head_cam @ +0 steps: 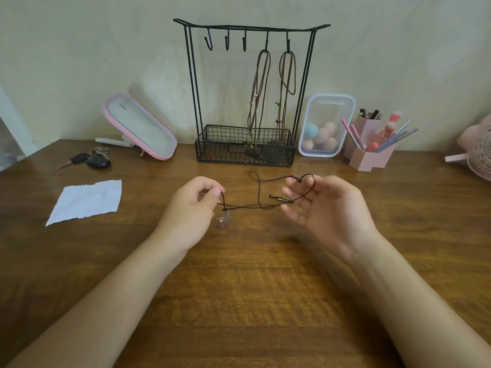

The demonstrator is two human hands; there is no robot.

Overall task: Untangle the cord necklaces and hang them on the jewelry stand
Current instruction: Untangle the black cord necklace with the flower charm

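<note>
Untangling is the step in hand: a dark brown cord necklace [261, 201] is stretched between both hands just above the wooden desk [239, 288], in front of the black wire jewelry stand [251, 94]. Two lighter brown necklaces [259, 96] already hang from the two rightmost hooks, while three hooks [227, 42] on the left stand free, so the task looks well along. The left hand [191, 208] has its fingers [216, 193] pressed together, pinching the cord near a small knot, with what seems a clear pendant [223, 220] dangling blurred just below. The right hand [326, 208] is turned palm up, its fingers [292, 193] loosely spread, the cord looped over them; whether any of them truly pinch it I cannot tell. A slack loop rises on the far side between the hands, and the cord's knotted ends lie just beside the right fingertips. Next, I judge, that crossing loop must be drawn out before the necklace is lifted to a free hook.
</note>
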